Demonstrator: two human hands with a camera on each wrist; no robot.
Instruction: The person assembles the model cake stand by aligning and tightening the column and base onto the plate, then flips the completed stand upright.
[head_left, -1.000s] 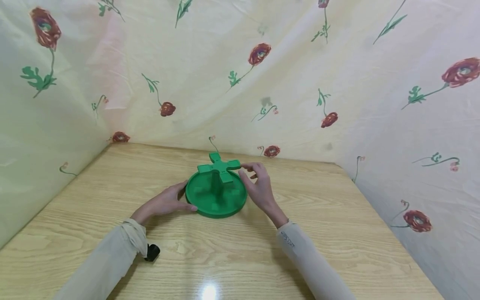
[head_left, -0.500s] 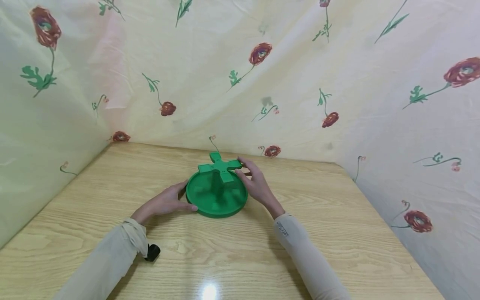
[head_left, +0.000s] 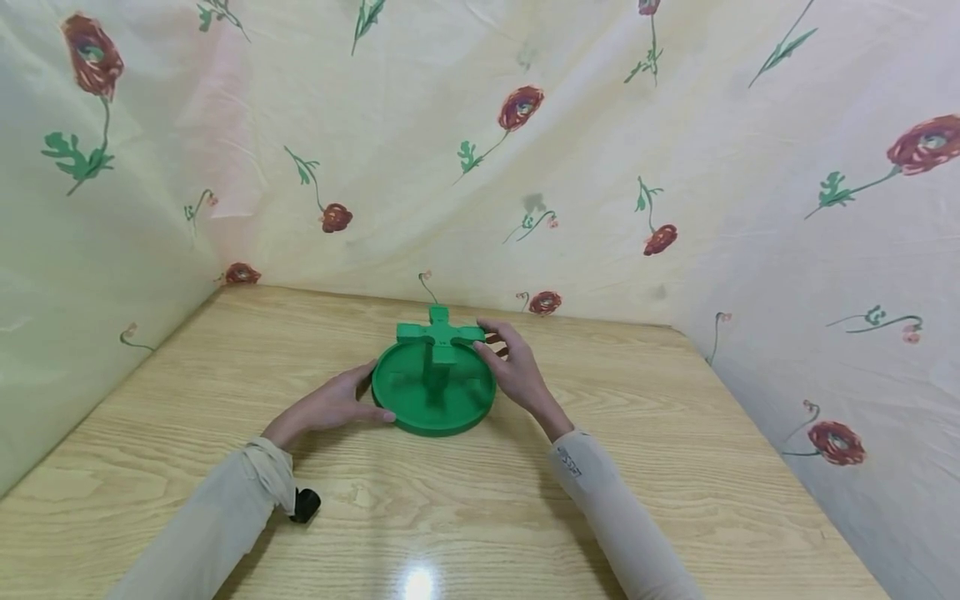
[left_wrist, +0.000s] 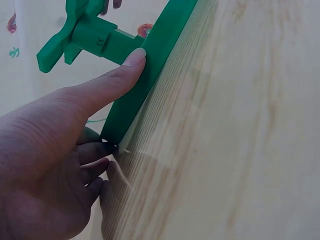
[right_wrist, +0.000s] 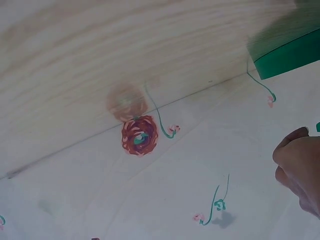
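Observation:
A green round tray (head_left: 405, 408) with a raised rim stands on the table, a post rising from its middle. On the post sits a green four-armed cross (head_left: 441, 335), its arms pointing front, back, left and right. My left hand (head_left: 341, 402) holds the tray's left side; in the left wrist view its thumb (left_wrist: 112, 82) lies on the rim and the other fingers curl behind. At the cross's right arm, my right hand (head_left: 517, 367) pinches the end between thumb and fingers. The right wrist view shows part of that hand (right_wrist: 300, 165) below the tray edge (right_wrist: 287, 55).
The wooden table (head_left: 637, 467) spreads around the tray. Behind it and at both sides hangs a pale cloth (head_left: 420, 150) with red flowers. A small black object (head_left: 305, 505) shows at the left sleeve (head_left: 217, 508).
My right fingers have come onto the cross's right arm. The cross has turned slightly clockwise, its front arm shifting left and its back arm right. The left hand and tray stay in place.

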